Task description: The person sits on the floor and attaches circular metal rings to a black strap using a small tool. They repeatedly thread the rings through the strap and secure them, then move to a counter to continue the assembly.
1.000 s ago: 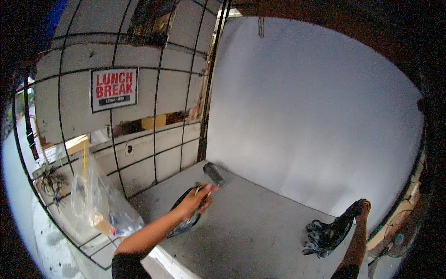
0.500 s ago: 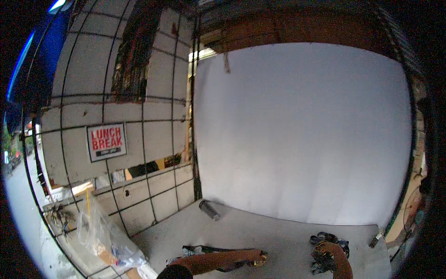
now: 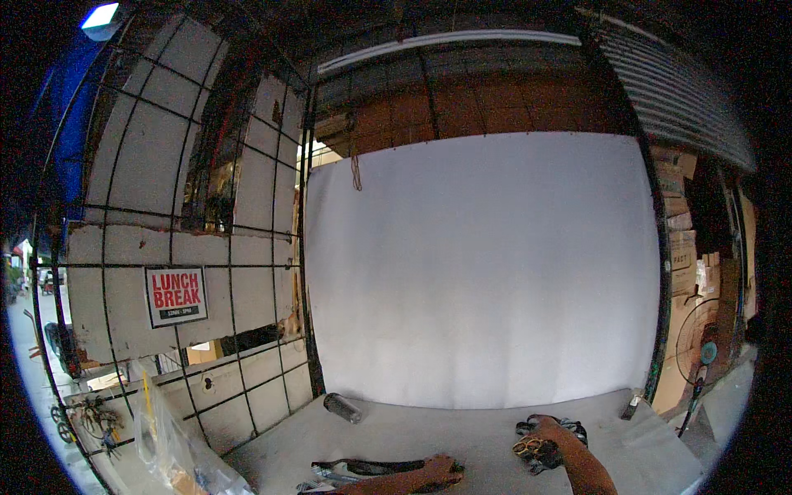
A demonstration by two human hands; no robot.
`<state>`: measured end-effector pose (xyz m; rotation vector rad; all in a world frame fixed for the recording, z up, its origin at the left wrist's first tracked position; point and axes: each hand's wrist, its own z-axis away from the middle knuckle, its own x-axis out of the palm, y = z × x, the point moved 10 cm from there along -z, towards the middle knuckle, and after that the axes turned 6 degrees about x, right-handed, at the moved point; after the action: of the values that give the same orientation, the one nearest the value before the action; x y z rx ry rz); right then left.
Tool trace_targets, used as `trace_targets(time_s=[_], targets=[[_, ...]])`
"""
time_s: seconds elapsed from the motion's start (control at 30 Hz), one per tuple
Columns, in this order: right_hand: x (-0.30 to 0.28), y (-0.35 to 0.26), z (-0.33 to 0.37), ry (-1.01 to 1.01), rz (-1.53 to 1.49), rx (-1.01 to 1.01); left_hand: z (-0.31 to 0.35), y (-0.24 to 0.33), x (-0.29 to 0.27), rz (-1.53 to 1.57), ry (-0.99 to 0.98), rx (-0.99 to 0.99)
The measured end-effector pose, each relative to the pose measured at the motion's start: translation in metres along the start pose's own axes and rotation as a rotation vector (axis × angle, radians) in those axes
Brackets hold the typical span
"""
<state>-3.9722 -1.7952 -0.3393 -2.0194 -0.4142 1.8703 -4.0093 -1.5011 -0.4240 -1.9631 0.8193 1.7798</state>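
Observation:
My left hand (image 3: 441,471) comes in low over the grey table (image 3: 445,429), its fingers curled. A long dark strap-like piece (image 3: 363,467) lies beside and partly behind my left forearm; whether those fingers hold its end is hidden. To the right, my right hand (image 3: 546,429) is closed over a crumpled dark bundle (image 3: 569,426) with lighter grey patches. Yellow loop-shaped parts (image 3: 532,450) show at the near left side of this bundle, by the fingers. They are too blurred for me to name.
A dark cylinder (image 3: 342,407) lies at the table's back left. A small dark object (image 3: 632,405) sits at the back right corner. Behind stands a white panel (image 3: 487,272); a wire grid wall (image 3: 247,363) with a clear plastic bag (image 3: 177,450) is left, a fan (image 3: 708,355) right.
My view has tilted upward and turned slightly, so hands and table appear shifted. My right hand now lies more over the top of the bundle, with the yellow loops more exposed.

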Motion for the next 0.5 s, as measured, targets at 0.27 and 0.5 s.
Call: trace_targets(time_s=[0.27, 0.5], targets=[[-0.269, -0.268, 0.270, 0.499, -0.434, -1.018, 0.040, -0.069, -0.327, -0.540, 0.573, 0.188], [-0.239, -0.339, 0.452, 0.684, -0.480, -1.355, 0.320, -0.206, -0.694, -1.370, 0.932, -0.758]])
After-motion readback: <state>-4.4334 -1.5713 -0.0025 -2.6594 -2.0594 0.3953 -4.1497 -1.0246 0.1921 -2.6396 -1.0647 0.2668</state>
